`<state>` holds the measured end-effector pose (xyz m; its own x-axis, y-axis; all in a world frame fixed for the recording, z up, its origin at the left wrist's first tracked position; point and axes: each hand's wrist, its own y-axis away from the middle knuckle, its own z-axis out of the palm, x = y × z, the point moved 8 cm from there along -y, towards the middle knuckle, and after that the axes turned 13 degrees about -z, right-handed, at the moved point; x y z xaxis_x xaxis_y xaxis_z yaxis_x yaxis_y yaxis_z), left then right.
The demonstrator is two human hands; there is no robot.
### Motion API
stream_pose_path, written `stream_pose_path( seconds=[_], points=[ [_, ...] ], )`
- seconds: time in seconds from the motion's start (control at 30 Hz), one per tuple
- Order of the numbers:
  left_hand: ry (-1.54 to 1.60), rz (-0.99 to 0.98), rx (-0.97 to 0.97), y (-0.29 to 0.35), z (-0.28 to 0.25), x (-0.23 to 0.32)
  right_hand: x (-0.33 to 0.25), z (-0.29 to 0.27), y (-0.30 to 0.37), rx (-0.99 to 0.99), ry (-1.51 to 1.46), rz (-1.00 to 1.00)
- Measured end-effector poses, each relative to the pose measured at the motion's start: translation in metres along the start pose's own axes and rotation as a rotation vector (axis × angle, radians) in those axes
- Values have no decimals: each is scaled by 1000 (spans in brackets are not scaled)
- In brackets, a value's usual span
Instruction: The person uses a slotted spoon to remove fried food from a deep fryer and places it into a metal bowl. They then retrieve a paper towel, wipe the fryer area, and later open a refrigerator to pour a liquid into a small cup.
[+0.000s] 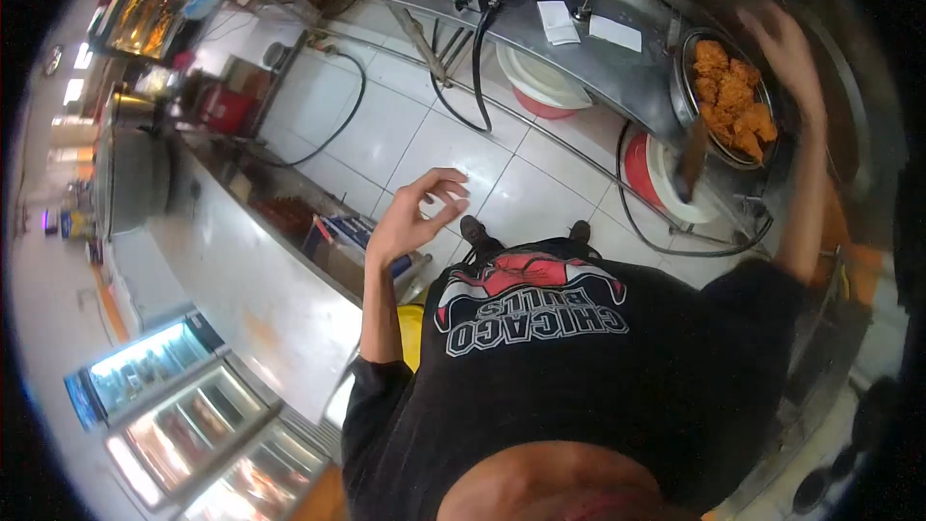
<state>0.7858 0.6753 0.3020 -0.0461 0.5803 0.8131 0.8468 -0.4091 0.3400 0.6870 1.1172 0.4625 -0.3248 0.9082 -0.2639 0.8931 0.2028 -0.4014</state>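
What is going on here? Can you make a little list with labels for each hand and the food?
left hand: empty, fingers spread, raised over the white tiled floor
right hand: open, blurred, above the basket's far edge
metal basket: on the steel counter
fried chicken: orange pieces piled in the basket

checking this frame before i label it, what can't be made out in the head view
- Right hand: motion-blurred above the metal bowl of fried chicken; grip unreadable.
- Dark handle below the bowl: blurred, its kind unclear.
- Shoes: mostly hidden by the black shirt.
- Display cases: contents too small and glared.
- Left hand: open, empty.
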Motion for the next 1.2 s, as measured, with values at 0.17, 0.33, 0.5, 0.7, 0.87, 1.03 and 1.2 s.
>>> stream_pose_path(
  seconds=[0.17,0.33,0.5,0.7,0.87,1.03,1.2],
  points=[
    [68,818,-394,3,-30,136,-254,60,90,-236,-112,-12],
    [-198,1469,-658,50,25,274,-317,162,75,-104,-12,-113],
    [-261,1392,-655,11,82,293,-278,245,71,173,75,2],
    [-203,1347,-714,-61,104,308,-79,373,54,378,-363,656],
    [-217,1427,-825,-89,123,312,83,432,42,369,-174,728],
    [-145,1438,-854,-125,89,307,96,423,80,194,-99,842],
    [-20,1421,-880,-191,-54,271,11,369,-27,440,-417,707]
  ],
)
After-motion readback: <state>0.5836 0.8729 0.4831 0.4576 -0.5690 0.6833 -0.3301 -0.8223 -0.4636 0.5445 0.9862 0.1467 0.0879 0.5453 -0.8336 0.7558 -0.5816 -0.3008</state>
